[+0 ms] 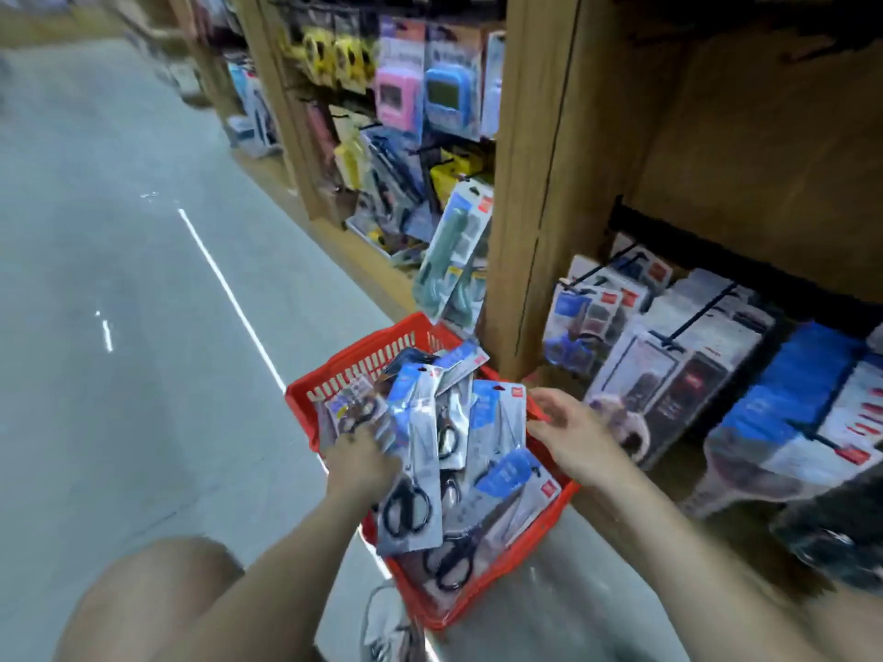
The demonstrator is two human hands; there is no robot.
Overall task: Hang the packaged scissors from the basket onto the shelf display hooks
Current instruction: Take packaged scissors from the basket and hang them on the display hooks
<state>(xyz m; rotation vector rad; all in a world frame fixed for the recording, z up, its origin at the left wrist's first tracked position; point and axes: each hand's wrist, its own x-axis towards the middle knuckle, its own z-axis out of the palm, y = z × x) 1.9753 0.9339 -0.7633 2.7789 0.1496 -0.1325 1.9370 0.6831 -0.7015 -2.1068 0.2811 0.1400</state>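
One red basket point(344, 370) on the floor point(143, 279) holds at least seven overlapping packaged scissors point(411, 499). Long axes run mostly near-to-far, hang-tabs away, handles nearest the person. Left hand point(363, 458) grips packs at the basket's left. Right hand point(568, 432) is at the right rim, grip indeterminate.

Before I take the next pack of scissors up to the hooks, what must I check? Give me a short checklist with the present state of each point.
1. Packs of scissors left in the basket: ok, many.
2. Left hand grips one pack only: cannot tell, it lies on the pile, blurred.
3. Right hand free: cannot tell, it is at the basket's right rim beside a pack.
4. Hang hole on the top pack reachable: ok, it faces up.
5. Packs lie separate: not ok, they overlap in a heap.
6. Room on the hooks: cannot tell, those seen carry stock.
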